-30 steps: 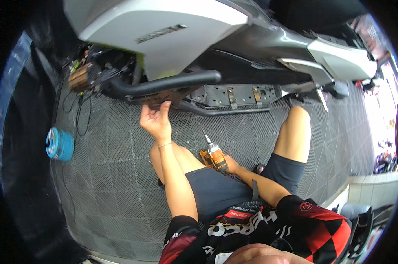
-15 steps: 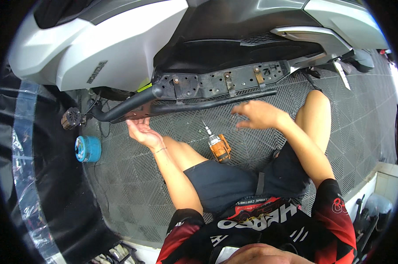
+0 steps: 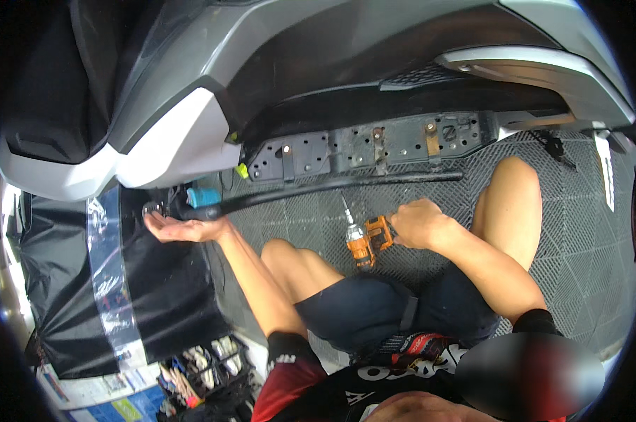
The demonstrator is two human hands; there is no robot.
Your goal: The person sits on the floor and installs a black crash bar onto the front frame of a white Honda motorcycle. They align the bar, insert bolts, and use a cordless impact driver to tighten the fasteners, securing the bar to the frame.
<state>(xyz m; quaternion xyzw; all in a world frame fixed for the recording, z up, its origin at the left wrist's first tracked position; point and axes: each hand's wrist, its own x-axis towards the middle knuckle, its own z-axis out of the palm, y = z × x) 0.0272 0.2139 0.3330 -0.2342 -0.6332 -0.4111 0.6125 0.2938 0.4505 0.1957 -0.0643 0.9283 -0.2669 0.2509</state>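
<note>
A long black tubular bar (image 3: 297, 190) runs below the perforated metal frame along the lower side of a grey-and-white scooter (image 3: 170, 137). My left hand (image 3: 188, 229) is palm up under the bar's left end, fingers curled loosely there and supporting it. A small round lamp (image 3: 152, 209) shows just above those fingertips; part of the grip is hidden. On the right, my right hand (image 3: 423, 224) has its fingers closed at the battery end of an orange-and-black cordless drill (image 3: 361, 247). The drill's long bit points toward the bar.
Metal brackets (image 3: 432, 141) hang from the scooter's frame. A blue round container (image 3: 204, 197) stands behind the bar's left end. My bent legs flank the drill on the grey grid floor (image 3: 557, 267). Black sheeting (image 3: 170, 281) and a tray of small items (image 3: 219, 362) are at left.
The bar's left end has swung out from the white panel, with my left hand moving left along with it. My right hand has come down to the drill and closed on its battery end.
</note>
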